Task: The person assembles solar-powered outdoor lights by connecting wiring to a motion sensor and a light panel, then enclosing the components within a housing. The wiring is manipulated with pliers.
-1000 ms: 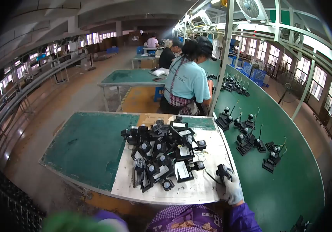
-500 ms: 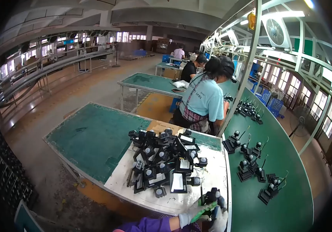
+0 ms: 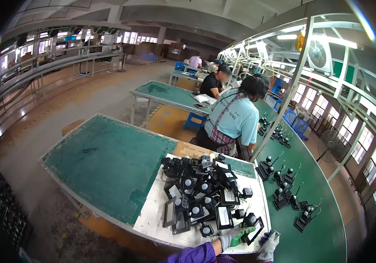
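Note:
My left hand, in a white and green glove, is closed on the edge of a small black floodlight with a domed sensor. The lamp's pale front panel is tilted up toward me at the near edge of the white board. Just right of it, my right hand, in a pale glove, is curled closed. Something dark blue shows at its fingers, too small to tell whether it is a held thing or part of the glove. A heap of similar black floodlights lies on the board beyond my left hand.
The white board rests on a green-topped table. To the right runs a green conveyor belt bearing several floodlights with loose wires. A metal post stands between. Ahead, a person in a light blue shirt works beside the belt.
My hands, together around a floodlight before, have moved apart. The lamp has turned so its front panel shows, and my right hand has shifted right, away from it. The camera view has swung slightly.

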`<act>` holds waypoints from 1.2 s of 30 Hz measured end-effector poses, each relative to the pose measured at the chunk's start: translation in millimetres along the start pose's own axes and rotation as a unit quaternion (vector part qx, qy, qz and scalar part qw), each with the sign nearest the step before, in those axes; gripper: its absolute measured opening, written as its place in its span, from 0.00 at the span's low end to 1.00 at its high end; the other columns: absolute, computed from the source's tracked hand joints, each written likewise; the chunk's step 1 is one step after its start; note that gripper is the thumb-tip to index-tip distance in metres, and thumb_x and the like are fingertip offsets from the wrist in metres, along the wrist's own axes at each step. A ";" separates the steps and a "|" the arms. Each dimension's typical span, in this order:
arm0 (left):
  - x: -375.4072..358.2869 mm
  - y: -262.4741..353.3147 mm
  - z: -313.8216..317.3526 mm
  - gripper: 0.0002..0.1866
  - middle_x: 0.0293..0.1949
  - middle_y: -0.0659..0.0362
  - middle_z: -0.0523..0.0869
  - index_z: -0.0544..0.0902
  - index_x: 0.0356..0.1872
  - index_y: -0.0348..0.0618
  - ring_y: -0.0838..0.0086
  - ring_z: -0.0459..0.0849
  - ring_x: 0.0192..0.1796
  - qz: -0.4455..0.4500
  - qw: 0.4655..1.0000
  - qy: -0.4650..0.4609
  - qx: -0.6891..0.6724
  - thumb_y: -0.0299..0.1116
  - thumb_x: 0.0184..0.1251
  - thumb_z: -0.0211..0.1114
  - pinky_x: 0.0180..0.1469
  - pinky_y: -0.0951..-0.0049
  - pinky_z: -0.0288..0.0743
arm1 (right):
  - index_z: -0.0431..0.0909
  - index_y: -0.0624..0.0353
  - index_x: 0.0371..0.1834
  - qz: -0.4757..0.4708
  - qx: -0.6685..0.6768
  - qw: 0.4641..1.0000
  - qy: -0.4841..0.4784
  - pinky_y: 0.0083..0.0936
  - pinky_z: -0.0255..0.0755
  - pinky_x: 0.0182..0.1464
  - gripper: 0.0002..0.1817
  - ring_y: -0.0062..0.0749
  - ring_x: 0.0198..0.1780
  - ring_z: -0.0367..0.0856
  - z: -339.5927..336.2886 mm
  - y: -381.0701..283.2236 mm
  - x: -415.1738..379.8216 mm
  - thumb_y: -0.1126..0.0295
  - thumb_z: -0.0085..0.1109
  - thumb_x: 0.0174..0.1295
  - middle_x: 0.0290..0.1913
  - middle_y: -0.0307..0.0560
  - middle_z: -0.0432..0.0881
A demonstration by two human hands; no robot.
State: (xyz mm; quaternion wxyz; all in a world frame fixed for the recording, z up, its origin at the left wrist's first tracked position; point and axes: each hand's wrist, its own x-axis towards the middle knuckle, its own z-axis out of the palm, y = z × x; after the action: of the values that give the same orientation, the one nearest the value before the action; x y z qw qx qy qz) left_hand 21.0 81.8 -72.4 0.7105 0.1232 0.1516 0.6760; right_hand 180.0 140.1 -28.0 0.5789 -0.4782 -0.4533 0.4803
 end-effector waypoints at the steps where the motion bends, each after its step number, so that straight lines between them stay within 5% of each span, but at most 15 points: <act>1: -2.2 4.5 2.1 0.14 0.44 0.60 0.86 0.80 0.50 0.40 0.78 0.85 0.45 -0.006 1.000 -0.018 0.005 0.29 0.64 0.69 0.44 0.76 0.82 | 0.70 0.56 0.41 0.009 0.019 1.000 -0.015 0.15 0.62 0.14 0.10 0.17 0.14 0.65 2.4 2.8 0.5 0.63 0.45 0.75 0.22 0.38 0.72; 13: -28.7 22.5 7.8 0.18 0.51 0.59 0.84 0.77 0.57 0.40 0.76 0.83 0.52 0.004 0.995 -0.095 0.042 0.25 0.66 0.65 0.53 0.75 0.79 | 0.74 0.63 0.42 0.138 0.058 0.975 -0.166 0.17 0.72 0.24 0.12 0.20 0.21 0.75 -0.3 -16.5 -2.1 0.65 0.45 0.75 0.24 0.40 0.78; 15: -21.2 16.5 -8.7 0.19 0.54 0.58 0.83 0.76 0.59 0.39 0.74 0.81 0.55 -0.033 0.997 -0.052 0.035 0.22 0.67 0.62 0.58 0.75 0.76 | 0.74 0.63 0.42 0.093 0.038 0.985 -0.137 0.16 0.72 0.26 0.12 0.19 0.23 0.76 5.6 -29.6 -9.8 0.66 0.44 0.75 0.27 0.41 0.80; 18: -34.8 25.2 -9.0 0.23 0.61 0.52 0.77 0.71 0.65 0.40 0.67 0.78 0.61 -0.031 0.990 -0.085 0.110 0.24 0.68 0.59 0.65 0.67 0.72 | 0.74 0.65 0.45 0.099 -0.042 0.971 -0.213 0.17 0.72 0.27 0.13 0.21 0.25 0.76 -17.0 -45.5 3.8 0.67 0.43 0.75 0.31 0.45 0.81; 19: -42.2 36.8 9.5 0.25 0.62 0.51 0.75 0.69 0.66 0.41 0.64 0.77 0.62 -0.111 0.993 -0.036 -0.036 0.24 0.68 0.59 0.66 0.64 0.72 | 0.74 0.66 0.43 0.096 -0.029 0.967 -0.234 0.18 0.71 0.25 0.13 0.21 0.23 0.76 -19.6 -53.8 10.6 0.67 0.43 0.75 0.28 0.45 0.81; 21: -53.0 42.1 50.9 0.32 0.65 0.50 0.71 0.64 0.70 0.43 0.57 0.75 0.64 -0.078 0.995 -0.066 -0.018 0.25 0.64 0.61 0.64 0.56 0.73 | 0.75 0.65 0.43 0.096 -0.053 0.960 -0.258 0.18 0.71 0.26 0.13 0.20 0.24 0.75 -31.1 -59.9 31.5 0.66 0.44 0.74 0.29 0.43 0.81; 25: -45.6 39.0 62.2 0.41 0.67 0.46 0.69 0.60 0.73 0.49 0.44 0.69 0.67 -0.050 0.996 -0.012 0.072 0.34 0.57 0.67 0.67 0.35 0.61 | 0.77 0.60 0.49 0.107 -0.109 0.930 -0.336 0.19 0.72 0.28 0.14 0.19 0.24 0.75 -40.6 -77.5 69.6 0.62 0.46 0.73 0.31 0.38 0.81; 27: -43.7 40.0 33.7 0.44 0.69 0.40 0.64 0.62 0.72 0.43 0.42 0.64 0.70 -0.088 0.994 0.028 0.065 0.43 0.53 0.71 0.71 0.36 0.54 | 0.77 0.57 0.52 0.092 -0.120 0.910 -0.387 0.20 0.72 0.29 0.14 0.19 0.25 0.74 -44.6 -75.9 86.3 0.62 0.47 0.73 0.31 0.39 0.80; 28: -39.6 38.4 40.7 0.45 0.69 0.40 0.64 0.62 0.72 0.45 0.40 0.64 0.70 -0.091 0.994 0.047 0.034 0.41 0.52 0.72 0.70 0.38 0.57 | 0.76 0.57 0.50 0.107 -0.127 0.894 -0.417 0.27 0.74 0.40 0.19 0.27 0.34 0.78 -49.9 -71.9 95.3 0.53 0.47 0.71 0.37 0.44 0.82; 29: -40.5 36.0 47.8 0.45 0.70 0.41 0.64 0.61 0.72 0.47 0.39 0.64 0.70 -0.089 0.994 0.067 0.002 0.39 0.52 0.73 0.69 0.39 0.60 | 0.77 0.58 0.49 0.084 -0.109 0.900 -0.414 0.29 0.75 0.39 0.18 0.30 0.33 0.79 -48.9 -53.3 100.2 0.54 0.49 0.70 0.33 0.44 0.82; 30: -41.9 35.0 45.7 0.40 0.67 0.43 0.69 0.66 0.70 0.46 0.42 0.68 0.68 -0.070 0.991 0.094 0.065 0.42 0.56 0.71 0.68 0.39 0.62 | 0.77 0.58 0.48 0.034 -0.110 0.913 -0.393 0.30 0.75 0.38 0.18 0.31 0.32 0.80 -48.0 -23.7 97.8 0.55 0.50 0.70 0.32 0.44 0.82; 31: -46.2 29.7 60.2 0.48 0.70 0.45 0.65 0.60 0.73 0.46 0.45 0.66 0.70 -0.044 0.969 0.118 0.210 0.59 0.55 0.69 0.68 0.41 0.62 | 0.77 0.59 0.48 -0.022 -0.112 0.923 -0.367 0.31 0.75 0.37 0.17 0.32 0.31 0.80 -46.9 -0.9 98.6 0.56 0.51 0.70 0.30 0.44 0.82; 33: -45.7 23.6 64.1 0.48 0.69 0.44 0.66 0.60 0.72 0.43 0.45 0.66 0.69 -0.013 0.967 0.156 0.202 0.56 0.55 0.70 0.68 0.43 0.62 | 0.78 0.58 0.47 0.024 -0.052 0.921 -0.387 0.32 0.75 0.34 0.16 0.33 0.29 0.81 -51.8 -5.3 100.8 0.57 0.52 0.70 0.28 0.44 0.83; 34: -43.5 24.6 77.3 0.48 0.69 0.43 0.66 0.61 0.72 0.42 0.44 0.67 0.68 -0.030 0.961 0.175 0.211 0.56 0.54 0.71 0.68 0.43 0.63 | 0.76 0.61 0.51 0.120 -0.017 0.879 -0.460 0.21 0.74 0.31 0.14 0.21 0.26 0.79 -59.8 -22.2 109.2 0.63 0.51 0.72 0.31 0.42 0.83; 36: -41.1 27.7 78.7 0.48 0.69 0.43 0.66 0.62 0.71 0.41 0.44 0.67 0.68 -0.060 0.963 0.167 0.205 0.57 0.54 0.70 0.66 0.43 0.65 | 0.76 0.61 0.51 0.076 -0.031 0.888 -0.452 0.21 0.74 0.31 0.15 0.21 0.27 0.79 -56.3 -11.6 111.0 0.62 0.50 0.72 0.31 0.42 0.82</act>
State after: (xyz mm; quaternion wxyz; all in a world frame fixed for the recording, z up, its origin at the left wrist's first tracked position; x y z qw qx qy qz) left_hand 23.9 44.7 12.8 0.6738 0.1429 0.4105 0.5976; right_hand 251.0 242.4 -16.7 0.2579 -0.2602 -0.6430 0.6725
